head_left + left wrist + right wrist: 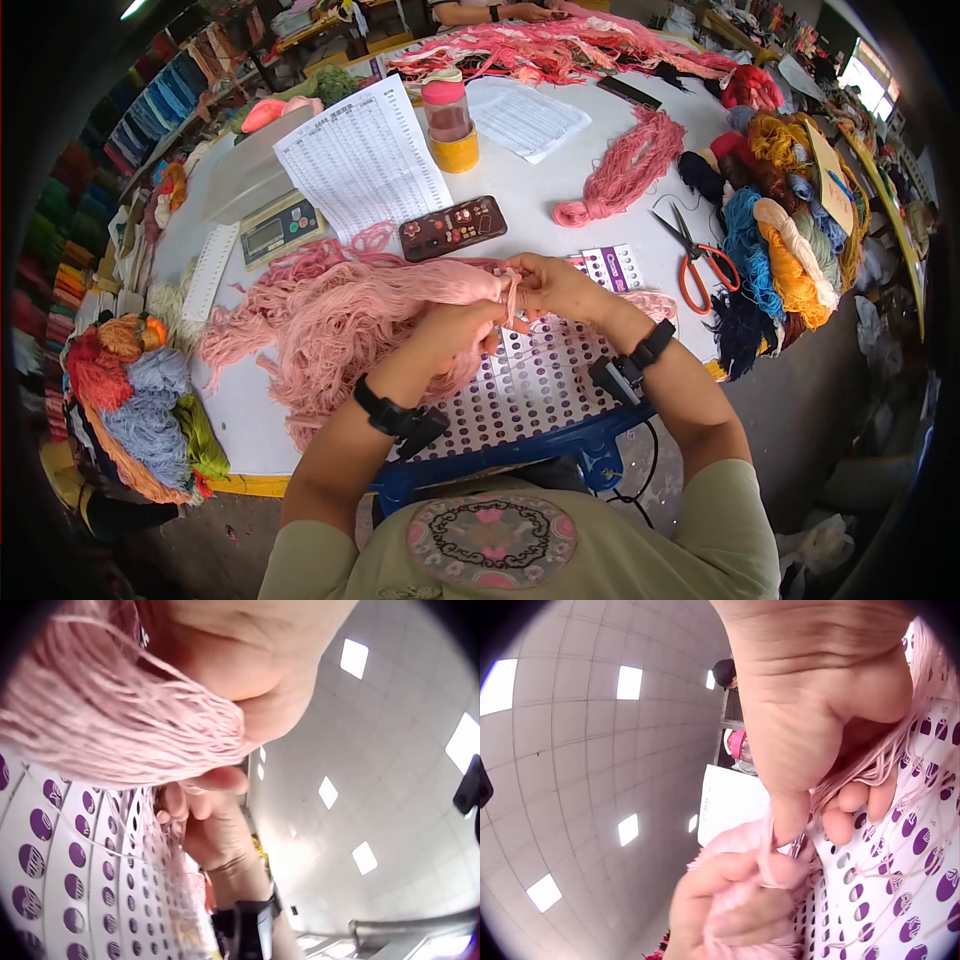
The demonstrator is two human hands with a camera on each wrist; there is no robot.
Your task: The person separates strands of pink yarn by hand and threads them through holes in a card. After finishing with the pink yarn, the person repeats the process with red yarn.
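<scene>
A large bundle of pale pink yarn point(345, 310) lies across the left and middle of the table, its gathered end between the hands. The left hand point(458, 328) grips that end; in the left wrist view the yarn point(127, 712) fans out from under the hand point(240, 667). Close beside it, the right hand point(560, 288) pinches a thin pink strand at the bundle's neck. In the right wrist view the right hand point(817, 727) also has loose pink strands point(881, 761) running under its curled fingers, and its thumb meets the left hand point(731, 900).
Orange-handled scissors point(692, 262) and a darker pink skein point(630, 165) lie to the right. Beyond the yarn are a phone point(453, 229), a scale point(282, 232), a printed sheet point(362, 160) and a bottle point(450, 120). Coloured yarn piles point(790, 220) line the right edge; white cards with purple dots point(530, 385) lie in front.
</scene>
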